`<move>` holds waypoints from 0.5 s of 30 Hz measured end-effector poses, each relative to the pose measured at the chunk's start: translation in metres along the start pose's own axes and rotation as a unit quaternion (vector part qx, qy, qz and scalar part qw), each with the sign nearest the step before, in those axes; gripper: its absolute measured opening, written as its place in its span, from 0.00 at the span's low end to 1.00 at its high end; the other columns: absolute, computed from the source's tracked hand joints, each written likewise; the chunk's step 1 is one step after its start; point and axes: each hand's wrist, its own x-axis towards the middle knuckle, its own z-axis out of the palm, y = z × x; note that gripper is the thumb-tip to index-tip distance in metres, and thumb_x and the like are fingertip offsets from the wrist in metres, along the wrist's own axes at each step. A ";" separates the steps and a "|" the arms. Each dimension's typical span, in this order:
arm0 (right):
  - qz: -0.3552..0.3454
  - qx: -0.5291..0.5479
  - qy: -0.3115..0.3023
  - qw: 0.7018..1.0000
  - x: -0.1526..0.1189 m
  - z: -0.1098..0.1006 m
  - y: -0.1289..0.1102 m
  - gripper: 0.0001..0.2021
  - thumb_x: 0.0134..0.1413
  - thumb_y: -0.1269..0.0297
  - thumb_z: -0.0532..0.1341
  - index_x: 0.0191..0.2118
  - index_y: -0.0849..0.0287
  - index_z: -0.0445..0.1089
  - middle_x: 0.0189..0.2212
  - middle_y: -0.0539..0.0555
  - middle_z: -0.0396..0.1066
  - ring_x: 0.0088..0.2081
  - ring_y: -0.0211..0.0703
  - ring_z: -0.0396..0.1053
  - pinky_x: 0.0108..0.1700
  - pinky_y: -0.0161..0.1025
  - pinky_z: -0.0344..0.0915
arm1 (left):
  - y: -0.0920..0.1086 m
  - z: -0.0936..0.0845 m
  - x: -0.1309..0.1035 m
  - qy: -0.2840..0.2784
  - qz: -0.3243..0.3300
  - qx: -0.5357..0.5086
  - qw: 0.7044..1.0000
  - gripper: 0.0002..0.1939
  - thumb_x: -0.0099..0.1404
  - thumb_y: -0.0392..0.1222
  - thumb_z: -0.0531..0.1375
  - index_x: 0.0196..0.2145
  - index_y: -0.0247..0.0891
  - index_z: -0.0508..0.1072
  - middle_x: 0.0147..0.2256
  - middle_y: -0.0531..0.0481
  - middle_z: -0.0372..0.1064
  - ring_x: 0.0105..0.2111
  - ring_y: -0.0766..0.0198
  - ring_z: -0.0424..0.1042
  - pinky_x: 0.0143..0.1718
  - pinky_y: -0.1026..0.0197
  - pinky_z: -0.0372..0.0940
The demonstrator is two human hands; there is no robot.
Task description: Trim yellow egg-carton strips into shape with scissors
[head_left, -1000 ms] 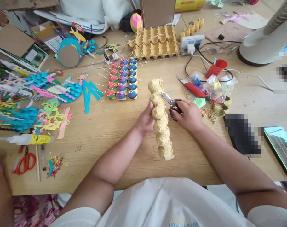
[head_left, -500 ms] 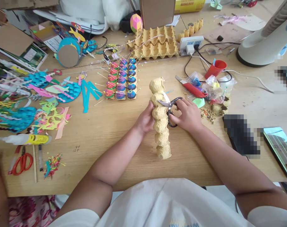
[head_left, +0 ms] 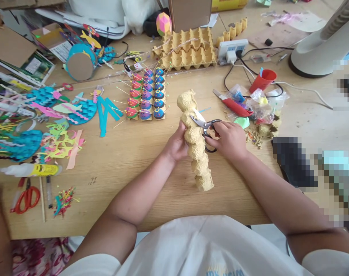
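Note:
A yellowish strip of egg carton (head_left: 195, 143), several bumpy cups long, is held above the table by my left hand (head_left: 177, 144). The thumb of that hand lies on the strip's left edge and its other fingers are hidden behind. My right hand (head_left: 231, 141) grips black-handled scissors (head_left: 211, 124) from the right. Their blades stand apart at the strip's upper part, one lying over a cup. Whether they are cutting into it I cannot tell. Beyond the strip, to the left, stand painted egg-carton rows (head_left: 146, 96) with pins sticking out.
Egg trays (head_left: 188, 57) and a power strip (head_left: 233, 46) with cables lie at the back. A red-handled knife (head_left: 234, 106), a red cup (head_left: 262, 81) and scraps lie to the right. Paper crafts, a glue bottle (head_left: 45, 170) and red scissors (head_left: 27, 199) cover the left side.
The egg carton strip has tilted, its top moving left and its lower end swinging right. The scissors have shifted slightly left with it. Both hands keep their hold.

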 end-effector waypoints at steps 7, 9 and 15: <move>-0.003 -0.020 0.001 1.000 0.001 0.000 0.003 0.18 0.66 0.47 0.61 0.32 0.55 0.71 0.27 0.56 0.75 0.30 0.49 0.70 0.35 0.44 0.51 | 0.000 -0.002 0.001 0.028 -0.003 -0.013 1.000 0.25 0.81 0.60 0.52 0.48 0.39 0.81 0.32 0.50 0.81 0.29 0.61 0.81 0.36 0.61 0.73; -0.003 -0.022 -0.001 1.000 0.001 0.001 0.003 0.18 0.67 0.48 0.61 0.31 0.55 0.71 0.27 0.56 0.75 0.30 0.48 0.69 0.34 0.44 0.50 | 0.001 -0.003 0.002 0.027 -0.009 -0.010 1.000 0.26 0.81 0.61 0.51 0.47 0.39 0.81 0.31 0.49 0.81 0.28 0.61 0.81 0.35 0.60 0.73; 0.012 -0.010 -0.018 1.000 0.000 0.003 0.002 0.18 0.67 0.47 0.62 0.31 0.56 0.71 0.27 0.55 0.75 0.30 0.47 0.70 0.33 0.42 0.51 | 0.001 -0.001 0.002 0.013 0.007 0.006 1.000 0.30 0.83 0.58 0.45 0.45 0.37 0.81 0.30 0.49 0.81 0.29 0.62 0.81 0.36 0.61 0.73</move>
